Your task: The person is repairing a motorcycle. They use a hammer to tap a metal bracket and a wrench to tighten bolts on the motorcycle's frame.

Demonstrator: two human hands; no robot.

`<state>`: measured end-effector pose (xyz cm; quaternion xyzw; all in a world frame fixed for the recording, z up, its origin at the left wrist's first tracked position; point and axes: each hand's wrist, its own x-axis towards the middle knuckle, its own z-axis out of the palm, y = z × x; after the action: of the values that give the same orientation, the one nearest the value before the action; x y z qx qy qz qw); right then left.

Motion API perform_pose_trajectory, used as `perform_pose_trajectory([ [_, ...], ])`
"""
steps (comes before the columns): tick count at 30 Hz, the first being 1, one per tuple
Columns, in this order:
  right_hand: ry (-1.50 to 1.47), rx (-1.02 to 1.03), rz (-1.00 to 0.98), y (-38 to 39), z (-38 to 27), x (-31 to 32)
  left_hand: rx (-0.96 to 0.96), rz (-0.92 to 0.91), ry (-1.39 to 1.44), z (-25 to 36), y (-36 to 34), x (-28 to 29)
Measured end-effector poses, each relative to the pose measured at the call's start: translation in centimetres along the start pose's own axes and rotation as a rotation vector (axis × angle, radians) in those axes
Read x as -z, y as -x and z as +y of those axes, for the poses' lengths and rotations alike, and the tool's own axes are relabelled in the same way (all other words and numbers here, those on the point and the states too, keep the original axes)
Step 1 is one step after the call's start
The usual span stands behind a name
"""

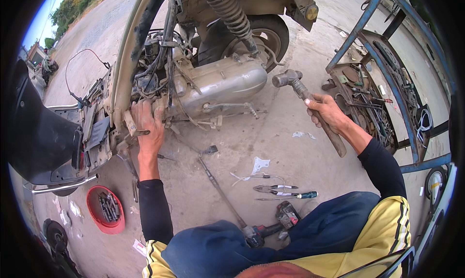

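My right hand (323, 112) grips a wooden-handled hammer (334, 140), its metal head raised beside the scooter's rear end. My left hand (148, 122) rests against the dusty frame beside a small metal bracket (130, 125), fingers partly extended and thumb apart. Exactly what the fingertips touch is unclear. The scooter's silver engine casing (227, 84) lies just right of that hand, below a coil spring (220, 14) and ahead of the rear wheel (277, 38). Exposed hoses and cables (169, 60) run down over the engine.
At right stands a blue metal rack (379, 67) with trays of tools (368, 118). On the concrete lie a cordless impact driver (256, 234) with long extension, pliers (265, 188), a screwdriver (305, 194) and white gasket scraps (260, 165). A red helmet (99, 224) holding sockets sits at lower left.
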<state>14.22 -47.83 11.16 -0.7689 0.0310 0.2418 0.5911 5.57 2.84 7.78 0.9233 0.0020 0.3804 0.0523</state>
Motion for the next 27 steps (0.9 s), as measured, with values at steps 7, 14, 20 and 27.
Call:
perform_pose_trajectory([
  [7,-0.184,-0.102,-0.032,-4.8,5.0,1.3,0.063,-0.016,-0.01,1.8,0.1,0.3],
  [14,-0.178,-0.017,-0.055,-9.0,6.3,-0.3,0.22,-0.086,-0.033,0.5,0.8,-0.7],
  [20,-0.062,0.108,-0.056,-10.7,6.2,1.7,0.205,-0.016,-0.142,0.5,0.5,-0.6],
  [27,0.002,0.153,-0.059,-11.0,5.7,2.9,0.282,-0.078,-0.158,0.6,0.5,-1.2],
])
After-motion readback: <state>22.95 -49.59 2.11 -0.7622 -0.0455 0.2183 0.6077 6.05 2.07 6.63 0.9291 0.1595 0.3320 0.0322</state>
